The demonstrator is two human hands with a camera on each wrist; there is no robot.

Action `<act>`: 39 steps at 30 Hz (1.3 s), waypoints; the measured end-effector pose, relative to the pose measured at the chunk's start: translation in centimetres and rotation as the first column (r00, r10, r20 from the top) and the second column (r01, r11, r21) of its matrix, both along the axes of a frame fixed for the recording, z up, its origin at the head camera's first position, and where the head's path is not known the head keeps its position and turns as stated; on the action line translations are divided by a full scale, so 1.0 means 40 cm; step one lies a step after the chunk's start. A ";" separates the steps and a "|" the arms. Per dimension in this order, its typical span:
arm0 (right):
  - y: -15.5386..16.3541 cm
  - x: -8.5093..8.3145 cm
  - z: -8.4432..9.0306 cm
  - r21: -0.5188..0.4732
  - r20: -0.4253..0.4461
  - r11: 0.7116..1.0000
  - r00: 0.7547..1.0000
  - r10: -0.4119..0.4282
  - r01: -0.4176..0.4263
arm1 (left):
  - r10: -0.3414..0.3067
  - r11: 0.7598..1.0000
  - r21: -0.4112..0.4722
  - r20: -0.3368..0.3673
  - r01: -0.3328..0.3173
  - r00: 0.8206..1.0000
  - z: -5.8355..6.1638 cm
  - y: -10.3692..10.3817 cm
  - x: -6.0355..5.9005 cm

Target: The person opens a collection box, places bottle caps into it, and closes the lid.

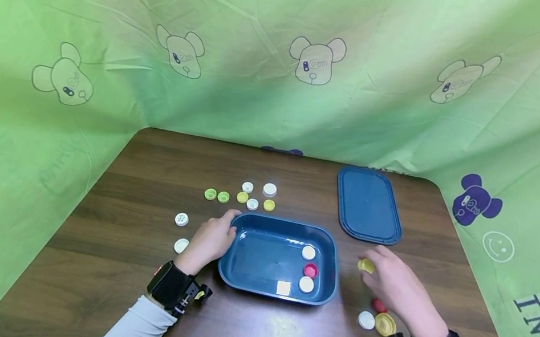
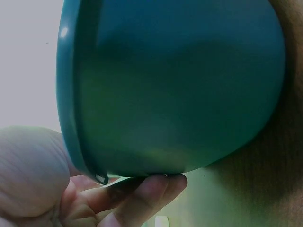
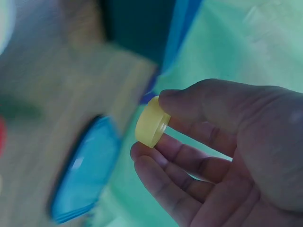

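Note:
My left hand [image 1: 209,242] grips the far-left corner of a blue plastic box [image 1: 262,262]; in the left wrist view its fingers [image 2: 142,201] press the box's outer wall below the rim. Lying along the box's right side are a red cap [image 1: 310,270] and two white caps, one a white cap [image 1: 308,253] behind it. To the right of the box, my right hand [image 1: 396,284] pinches a yellow bottle cap [image 3: 150,124] between thumb and fingertips. Beneath that hand's wrist lie a larger yellow cap [image 1: 385,324], a white cap [image 1: 366,320] and a partly hidden red cap [image 1: 379,306].
A blue lid [image 1: 369,205] lies flat at the table's back right. Behind the box sit several white, yellow and green caps, among them a green cap [image 1: 210,194]. Left of the box are two more, including a white cap [image 1: 181,219]. Green printed cloth [image 1: 248,102] hangs around the table.

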State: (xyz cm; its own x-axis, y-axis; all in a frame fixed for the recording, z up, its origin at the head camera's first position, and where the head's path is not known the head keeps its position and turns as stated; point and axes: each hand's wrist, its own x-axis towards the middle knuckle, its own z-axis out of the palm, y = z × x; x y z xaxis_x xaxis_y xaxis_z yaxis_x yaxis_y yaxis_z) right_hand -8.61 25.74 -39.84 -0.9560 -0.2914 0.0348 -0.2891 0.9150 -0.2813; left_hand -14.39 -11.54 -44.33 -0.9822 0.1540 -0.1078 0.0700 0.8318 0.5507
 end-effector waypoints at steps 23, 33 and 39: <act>-0.249 -0.001 -0.017 -0.003 0.019 0.944 0.944 0.331 -0.331 | -0.010 1.000 0.012 0.000 0.010 1.000 0.001 0.001 0.003; -0.272 0.002 -0.045 -0.004 0.061 0.937 0.935 0.350 -0.350 | -0.003 1.000 0.005 0.003 0.003 1.000 0.000 -0.002 0.001; -0.271 -0.001 -0.043 0.022 0.061 0.929 0.928 0.367 -0.369 | -0.009 1.000 -0.008 -0.037 0.008 0.999 0.000 -0.003 0.000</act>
